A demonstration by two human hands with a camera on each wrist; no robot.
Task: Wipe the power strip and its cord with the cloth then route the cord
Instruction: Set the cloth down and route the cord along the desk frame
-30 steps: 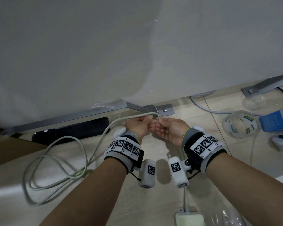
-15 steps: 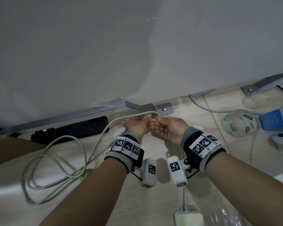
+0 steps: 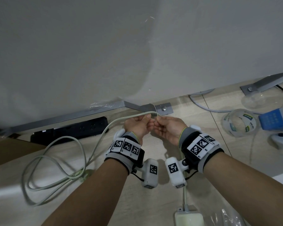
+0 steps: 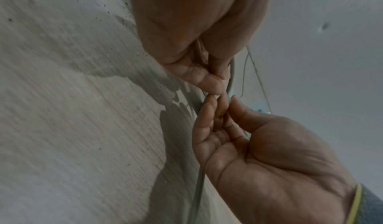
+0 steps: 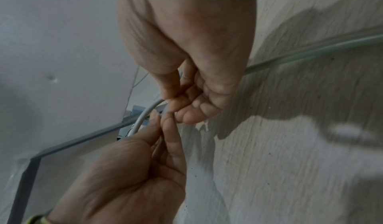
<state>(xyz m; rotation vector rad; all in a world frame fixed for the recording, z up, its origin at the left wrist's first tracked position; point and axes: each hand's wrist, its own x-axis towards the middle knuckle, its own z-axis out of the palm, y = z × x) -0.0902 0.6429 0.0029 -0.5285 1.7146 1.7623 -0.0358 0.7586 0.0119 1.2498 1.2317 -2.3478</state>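
Note:
A pale cord (image 3: 104,132) rises from loose loops on the floor at the left to both hands, then drops between my wrists to a white power strip (image 3: 189,220) at the bottom edge. My left hand (image 3: 145,119) grips the cord at its bend, close to a metal bracket (image 3: 165,109) at the foot of the wall. My right hand (image 3: 158,122) meets it fingertip to fingertip and pinches a thin white tie (image 3: 155,110) that loops over the bracket. The left wrist view shows the left hand (image 4: 215,80) on the cord (image 4: 231,73) and the right hand (image 4: 223,101) pinching.
A black power strip (image 3: 75,129) lies under the metal rail at the left. To the right are a clear tape roll (image 3: 250,128), a blue box (image 3: 274,118), a white device (image 3: 281,141) and a grey cable (image 3: 203,106). The wall (image 3: 137,46) rises just behind the hands.
Both hands stay together at the bracket, holding the cord and the tie. Only small finger movements and a slight shift of the view show.

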